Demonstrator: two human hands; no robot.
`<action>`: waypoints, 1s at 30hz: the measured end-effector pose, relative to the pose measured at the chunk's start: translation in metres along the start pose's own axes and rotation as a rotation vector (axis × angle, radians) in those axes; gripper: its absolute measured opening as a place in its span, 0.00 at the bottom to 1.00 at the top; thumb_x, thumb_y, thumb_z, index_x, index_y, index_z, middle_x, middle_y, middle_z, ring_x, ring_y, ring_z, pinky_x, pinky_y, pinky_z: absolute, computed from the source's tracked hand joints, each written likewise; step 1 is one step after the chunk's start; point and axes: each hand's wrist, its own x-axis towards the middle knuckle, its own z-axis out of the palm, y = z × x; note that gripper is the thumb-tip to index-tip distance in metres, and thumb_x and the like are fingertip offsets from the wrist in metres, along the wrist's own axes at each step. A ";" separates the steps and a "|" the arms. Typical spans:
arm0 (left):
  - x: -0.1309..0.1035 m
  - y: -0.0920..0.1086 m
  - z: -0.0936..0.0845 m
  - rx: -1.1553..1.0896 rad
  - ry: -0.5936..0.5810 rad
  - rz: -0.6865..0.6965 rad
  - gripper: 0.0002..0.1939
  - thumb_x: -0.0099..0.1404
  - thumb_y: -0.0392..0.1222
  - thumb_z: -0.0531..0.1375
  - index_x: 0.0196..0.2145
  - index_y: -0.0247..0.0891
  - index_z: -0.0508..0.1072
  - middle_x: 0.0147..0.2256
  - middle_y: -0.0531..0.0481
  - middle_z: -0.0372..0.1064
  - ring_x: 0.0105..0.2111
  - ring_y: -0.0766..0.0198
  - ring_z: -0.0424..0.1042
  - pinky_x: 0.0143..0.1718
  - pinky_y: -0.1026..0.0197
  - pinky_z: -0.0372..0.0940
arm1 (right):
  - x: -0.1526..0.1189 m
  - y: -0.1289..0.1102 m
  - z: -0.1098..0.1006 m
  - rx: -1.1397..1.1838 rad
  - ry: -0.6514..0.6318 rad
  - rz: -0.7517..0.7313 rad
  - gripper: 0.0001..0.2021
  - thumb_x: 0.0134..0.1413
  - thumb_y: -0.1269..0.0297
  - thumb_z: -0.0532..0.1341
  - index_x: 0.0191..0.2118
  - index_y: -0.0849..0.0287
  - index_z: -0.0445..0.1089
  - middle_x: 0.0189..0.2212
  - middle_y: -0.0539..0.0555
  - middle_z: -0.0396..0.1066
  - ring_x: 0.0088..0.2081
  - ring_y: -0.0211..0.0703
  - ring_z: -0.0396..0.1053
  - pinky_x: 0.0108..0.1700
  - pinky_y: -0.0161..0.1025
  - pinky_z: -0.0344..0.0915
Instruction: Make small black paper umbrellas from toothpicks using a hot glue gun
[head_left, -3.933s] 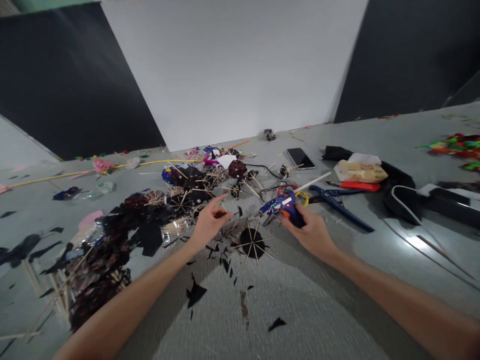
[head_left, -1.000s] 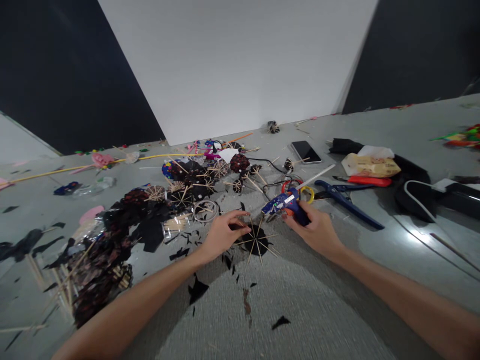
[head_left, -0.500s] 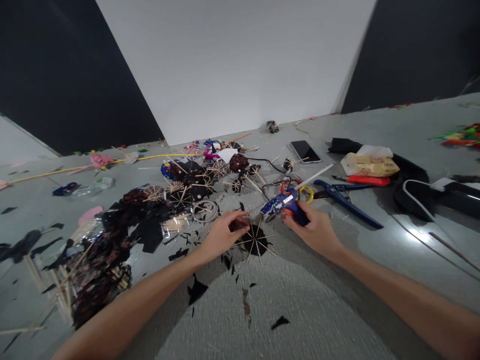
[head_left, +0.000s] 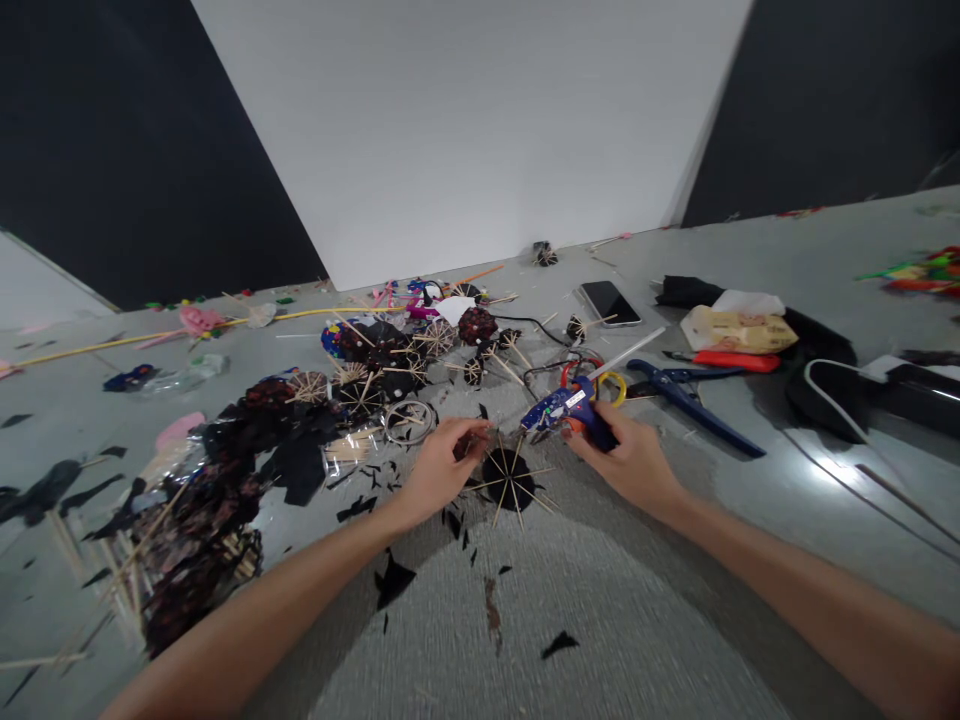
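Note:
My right hand (head_left: pixel 634 455) is wrapped round the handle of a blue hot glue gun (head_left: pixel 559 408), with a clear glue stick (head_left: pixel 628 352) standing out of its back. The gun's nozzle points left, just above a round black piece (head_left: pixel 508 482) with thin wooden sticks fanned across it like spokes. This piece lies flat on the floor between my hands. My left hand (head_left: pixel 448 462) hovers at its upper left edge, fingers curved and thumb a little apart from them. Nothing shows clearly between these fingertips.
Similar stick wheels and dark crumpled clumps (head_left: pixel 382 350) lie beyond my left hand. A roll of clear tape (head_left: pixel 409 422), black scraps (head_left: pixel 394 580), blue pliers (head_left: pixel 694 410), a red-handled cutter (head_left: pixel 739 361), a phone (head_left: pixel 609 303) and a wipes pack (head_left: pixel 739 330) lie around. A white panel (head_left: pixel 480 130) stands behind.
My left hand has drawn slightly left, away from the stick ends of the black piece. The right hand and the glue gun have hardly moved.

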 end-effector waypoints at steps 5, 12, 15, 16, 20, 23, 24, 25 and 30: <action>-0.001 0.000 0.000 0.015 -0.036 0.026 0.16 0.72 0.37 0.60 0.55 0.45 0.78 0.45 0.45 0.75 0.45 0.59 0.77 0.51 0.54 0.72 | 0.001 0.000 0.001 -0.001 0.009 -0.006 0.13 0.58 0.50 0.64 0.34 0.55 0.67 0.23 0.48 0.69 0.25 0.40 0.64 0.30 0.37 0.59; -0.002 0.004 0.000 0.030 -0.069 0.039 0.15 0.73 0.39 0.60 0.54 0.44 0.77 0.45 0.45 0.73 0.44 0.59 0.77 0.51 0.53 0.72 | 0.001 -0.003 -0.001 0.008 0.010 -0.011 0.13 0.59 0.51 0.64 0.34 0.55 0.68 0.23 0.48 0.69 0.25 0.40 0.64 0.30 0.37 0.59; -0.004 0.008 -0.002 0.001 -0.096 0.076 0.15 0.76 0.41 0.56 0.57 0.43 0.75 0.45 0.43 0.74 0.45 0.59 0.77 0.51 0.53 0.72 | 0.001 -0.003 -0.001 0.002 0.005 -0.008 0.12 0.59 0.51 0.63 0.34 0.55 0.67 0.24 0.49 0.70 0.25 0.40 0.64 0.30 0.37 0.60; -0.005 0.010 -0.002 0.008 -0.102 0.096 0.16 0.77 0.42 0.53 0.58 0.43 0.75 0.44 0.43 0.74 0.45 0.58 0.76 0.51 0.53 0.71 | 0.001 -0.003 -0.001 0.000 0.003 -0.006 0.12 0.59 0.51 0.63 0.34 0.55 0.67 0.24 0.49 0.70 0.25 0.40 0.65 0.30 0.37 0.60; -0.008 0.017 -0.006 0.064 -0.122 0.152 0.19 0.80 0.44 0.48 0.60 0.42 0.72 0.45 0.42 0.74 0.46 0.58 0.75 0.53 0.53 0.70 | 0.001 -0.003 -0.001 -0.007 -0.003 -0.004 0.12 0.60 0.51 0.63 0.34 0.55 0.68 0.24 0.49 0.70 0.25 0.40 0.64 0.31 0.37 0.60; -0.009 0.021 -0.007 0.076 -0.172 0.121 0.20 0.80 0.45 0.46 0.60 0.43 0.72 0.47 0.42 0.73 0.43 0.59 0.76 0.48 0.55 0.71 | 0.001 -0.004 -0.001 -0.007 0.003 -0.009 0.13 0.60 0.51 0.63 0.34 0.55 0.67 0.24 0.48 0.69 0.25 0.39 0.64 0.30 0.37 0.59; -0.009 0.022 -0.008 0.074 -0.183 0.110 0.20 0.80 0.45 0.46 0.60 0.43 0.72 0.47 0.42 0.72 0.42 0.60 0.76 0.47 0.56 0.72 | 0.001 -0.004 -0.001 -0.005 0.004 -0.009 0.13 0.60 0.51 0.63 0.34 0.55 0.67 0.24 0.48 0.69 0.25 0.39 0.63 0.30 0.37 0.59; -0.009 0.022 -0.008 0.072 -0.190 0.102 0.20 0.80 0.45 0.46 0.60 0.43 0.72 0.47 0.42 0.71 0.42 0.60 0.76 0.46 0.57 0.72 | 0.001 -0.004 -0.001 -0.004 0.003 -0.010 0.13 0.60 0.51 0.63 0.33 0.55 0.67 0.24 0.48 0.69 0.25 0.39 0.63 0.31 0.37 0.59; -0.010 0.020 -0.006 0.064 -0.186 0.091 0.20 0.80 0.46 0.46 0.60 0.44 0.72 0.47 0.42 0.70 0.41 0.60 0.77 0.44 0.58 0.72 | 0.001 -0.003 -0.001 -0.006 -0.002 -0.017 0.13 0.60 0.51 0.63 0.33 0.54 0.67 0.23 0.48 0.69 0.25 0.40 0.64 0.30 0.37 0.59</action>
